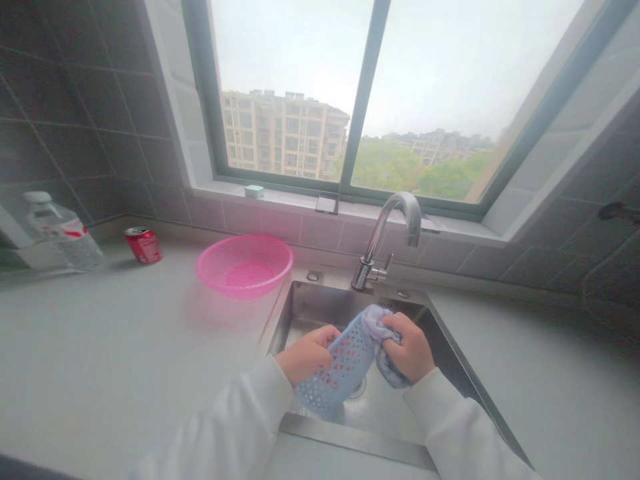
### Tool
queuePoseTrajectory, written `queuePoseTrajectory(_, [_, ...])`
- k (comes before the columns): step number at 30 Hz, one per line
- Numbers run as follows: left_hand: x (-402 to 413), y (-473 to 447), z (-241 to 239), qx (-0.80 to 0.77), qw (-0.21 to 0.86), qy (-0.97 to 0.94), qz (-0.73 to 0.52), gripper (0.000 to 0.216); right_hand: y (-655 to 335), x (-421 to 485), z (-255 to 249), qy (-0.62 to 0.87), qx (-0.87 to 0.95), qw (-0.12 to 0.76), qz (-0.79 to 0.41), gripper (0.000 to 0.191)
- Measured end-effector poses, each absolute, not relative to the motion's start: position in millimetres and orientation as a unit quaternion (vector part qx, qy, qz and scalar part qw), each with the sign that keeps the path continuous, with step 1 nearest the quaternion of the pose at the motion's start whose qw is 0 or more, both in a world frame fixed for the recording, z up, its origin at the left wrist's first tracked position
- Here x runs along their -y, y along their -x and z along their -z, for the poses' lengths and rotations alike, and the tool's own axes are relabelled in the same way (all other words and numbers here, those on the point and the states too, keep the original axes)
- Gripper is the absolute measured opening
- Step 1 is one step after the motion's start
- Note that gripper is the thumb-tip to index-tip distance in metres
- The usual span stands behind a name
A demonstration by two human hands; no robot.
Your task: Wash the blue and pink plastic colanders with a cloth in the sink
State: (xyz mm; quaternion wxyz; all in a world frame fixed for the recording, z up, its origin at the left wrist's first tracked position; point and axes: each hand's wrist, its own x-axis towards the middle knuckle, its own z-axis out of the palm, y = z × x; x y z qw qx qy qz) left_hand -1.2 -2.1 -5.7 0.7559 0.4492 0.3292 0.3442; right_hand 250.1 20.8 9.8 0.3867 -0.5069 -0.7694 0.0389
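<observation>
Blue basket (336, 371) over sink (320, 307): our L hand (306, 353) grips it, R hand (409, 347) clamps cloth (376, 325) on it; rub firmly, keep it braced.

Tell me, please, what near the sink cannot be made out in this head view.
Head view:
Part of the blue plastic basket: hidden by the left hand and cloth.
Part of the sink drain: hidden by the basket.
Dark fitting on the right wall: cut off by the right edge.
Water bottle label: blurred, unreadable.
</observation>
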Motion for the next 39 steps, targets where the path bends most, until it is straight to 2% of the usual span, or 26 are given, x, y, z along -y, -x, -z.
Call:
queuePoseTrajectory(5, [3, -1, -5, -0.405, 0.644, -0.534, -0.369, 0.024, -221, 9, -15, 0.374, 0.853, 0.362, -0.039, 0.02])
queuePoseTrajectory(8, [2, 0, -8, -0.417, 0.591, -0.591, -0.358, 0.025, -216, 9, -12, 0.371, 0.863, 0.337, -0.069, 0.019])
queuePoseTrajectory(15, [5, -1, -11, -0.339, 0.69, -0.544, -0.336, 0.049, -250, -31, -2, 0.521, 0.759, 0.38, -0.087, 0.023])
queuePoseTrajectory(23, [5, -1, -13, -0.336, 0.714, -0.51, -0.342, 0.045, -230, 3, -16, 0.395, 0.845, 0.358, -0.054, 0.019])
queuePoseTrajectory(32, [6, 3, -8, -0.276, 0.797, -0.434, -0.317, 0.06, -256, -18, -16, 0.457, 0.771, 0.443, -0.037, 0.019])
queuePoseTrajectory(39, [4, -2, -3, -0.277, 0.757, -0.464, -0.369, 0.066, -218, 16, -23, 0.325, 0.872, 0.366, -0.017, 0.013])
